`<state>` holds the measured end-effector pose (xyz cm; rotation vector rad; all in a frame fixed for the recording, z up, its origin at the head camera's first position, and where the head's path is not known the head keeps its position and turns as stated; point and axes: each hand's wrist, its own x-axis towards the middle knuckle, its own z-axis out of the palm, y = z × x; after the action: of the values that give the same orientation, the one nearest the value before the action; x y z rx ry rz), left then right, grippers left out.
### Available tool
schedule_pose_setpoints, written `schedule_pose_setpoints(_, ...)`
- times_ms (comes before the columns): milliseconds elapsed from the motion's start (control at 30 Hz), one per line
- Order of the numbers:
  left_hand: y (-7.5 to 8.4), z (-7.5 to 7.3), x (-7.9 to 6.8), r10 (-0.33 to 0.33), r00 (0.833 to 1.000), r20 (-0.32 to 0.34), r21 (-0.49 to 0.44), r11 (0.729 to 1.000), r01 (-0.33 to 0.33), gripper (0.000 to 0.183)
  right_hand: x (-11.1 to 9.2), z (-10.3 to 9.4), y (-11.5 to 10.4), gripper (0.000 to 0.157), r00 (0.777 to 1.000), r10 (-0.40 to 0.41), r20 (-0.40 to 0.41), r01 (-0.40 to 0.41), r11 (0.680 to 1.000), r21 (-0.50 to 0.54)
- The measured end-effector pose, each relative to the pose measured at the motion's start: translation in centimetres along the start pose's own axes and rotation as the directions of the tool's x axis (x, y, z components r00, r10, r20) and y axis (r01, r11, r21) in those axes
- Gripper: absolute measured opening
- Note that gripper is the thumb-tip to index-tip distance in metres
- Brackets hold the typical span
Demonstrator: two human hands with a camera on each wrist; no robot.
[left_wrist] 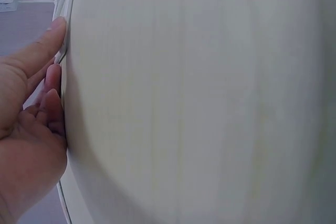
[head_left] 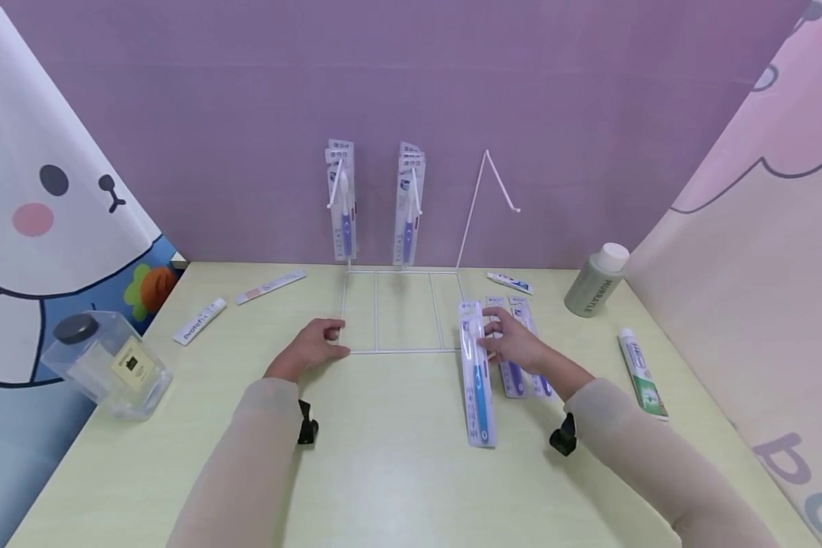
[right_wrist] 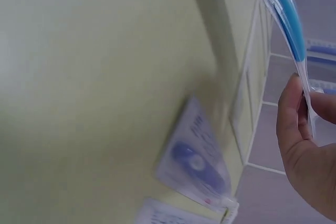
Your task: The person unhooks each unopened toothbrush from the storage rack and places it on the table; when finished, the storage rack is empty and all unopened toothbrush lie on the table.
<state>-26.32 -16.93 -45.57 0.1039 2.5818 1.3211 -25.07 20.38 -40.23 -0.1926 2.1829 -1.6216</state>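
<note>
A white wire display rack (head_left: pixel 404 352) stands on the table with three upright hooks. Packaged toothbrushes (head_left: pixel 343 221) hang from its left hook, and more toothbrush packs (head_left: pixel 408 213) from the middle one; the right hook (head_left: pixel 500 179) is bare. My left hand (head_left: pixel 310 350) pinches the front left of the rack's base between thumb and fingers, as the left wrist view also shows. Between thumb and fingers, my right hand (head_left: pixel 517 342) holds a packaged blue toothbrush (head_left: pixel 479 380) by its edge, raised above the table. Behind that hand lie two purple toothbrush packs (head_left: pixel 514 380).
On the right are a small tube (head_left: pixel 510 283), a grey-green bottle (head_left: pixel 596 281) and a toothpaste tube (head_left: pixel 641 373). A clear jar (head_left: pixel 119 369), a white box (head_left: pixel 200 321) and a slim packet (head_left: pixel 270 286) occupy the left. A purple backdrop (head_left: pixel 246 152) rises behind the rack.
</note>
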Motion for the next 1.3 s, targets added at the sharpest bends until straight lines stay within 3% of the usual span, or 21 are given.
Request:
schedule_pose_setpoints(200,-0.2,0.0,0.0,-0.012,1.000,0.015,-0.011,1.000,0.012,0.060,-1.5,1.4,1.5,0.059,0.994,0.072,0.086,-0.074,0.997,0.023)
schedule_pose_setpoints(433,0.0,-0.3,0.4,-0.009,1.000,0.016,-0.014,1.000,0.009,0.061,-2.7,2.2,2.0,0.057,0.984,0.135,0.113,-0.138,0.990,0.015)
schedule_pose_setpoints(800,0.0,-0.1,0.3,-0.016,1.000,0.018,-0.010,1.000,0.016,0.061,-3.3,3.3,2.8,0.052,0.972,0.233,0.045,-0.223,0.961,-0.162)
schedule_pose_setpoints(1067,-0.4,-0.2,0.1,-0.011,1.000,0.022,-0.027,1.000,0.012,0.061,-3.3,3.3,2.4,0.052,0.970,0.244,0.015,-0.228,0.927,-0.299)
schedule_pose_setpoints(1300,-0.4,0.1,0.0,-0.010,1.000,0.008,-0.012,1.000,0.010,0.060,-3.1,2.5,0.4,0.054,0.976,0.218,0.018,-0.194,0.896,-0.399)
